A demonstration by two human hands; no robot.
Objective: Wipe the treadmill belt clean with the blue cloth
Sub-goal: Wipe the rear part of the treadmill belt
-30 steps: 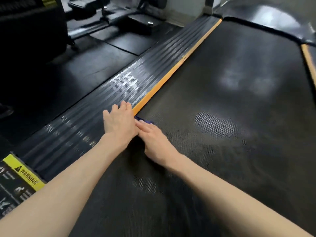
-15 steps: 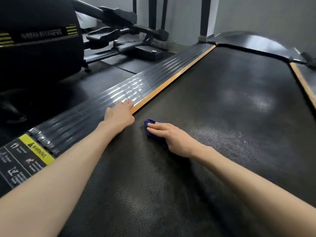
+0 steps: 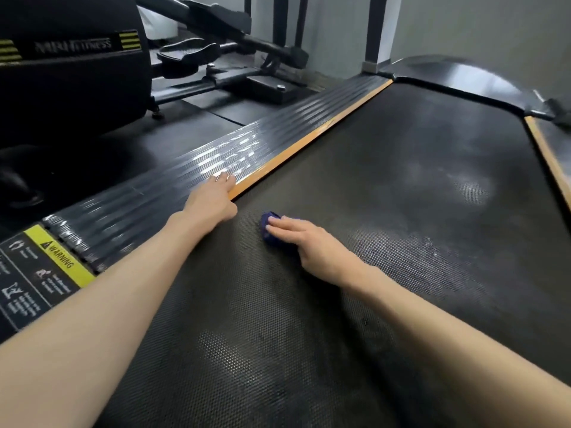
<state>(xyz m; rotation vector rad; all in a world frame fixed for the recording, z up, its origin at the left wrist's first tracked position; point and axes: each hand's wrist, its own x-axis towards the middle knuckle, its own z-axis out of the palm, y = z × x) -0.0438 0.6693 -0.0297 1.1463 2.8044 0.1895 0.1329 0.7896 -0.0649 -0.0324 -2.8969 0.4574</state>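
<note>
The dark textured treadmill belt [image 3: 386, 211] fills most of the view, with pale smudges toward the far right. A small bunched blue cloth [image 3: 269, 229] lies on the belt near its left edge. My right hand [image 3: 312, 245] presses flat on top of the cloth, covering most of it. My left hand [image 3: 213, 199] rests palm down on the ribbed black side rail [image 3: 173, 186], fingers spread, beside the orange edge strip [image 3: 302, 143], holding nothing.
A yellow warning label [image 3: 58, 256] sits on the rail's near end. Another black exercise machine [image 3: 71, 66] with pedals stands on the floor to the left. The black motor cover [image 3: 463, 78] closes the belt's far end. A second orange strip [image 3: 550, 162] runs along the right.
My right hand has slid the blue cloth away from the left orange strip, rightward onto the belt. My left hand stays on the rail. The view has tilted up.
</note>
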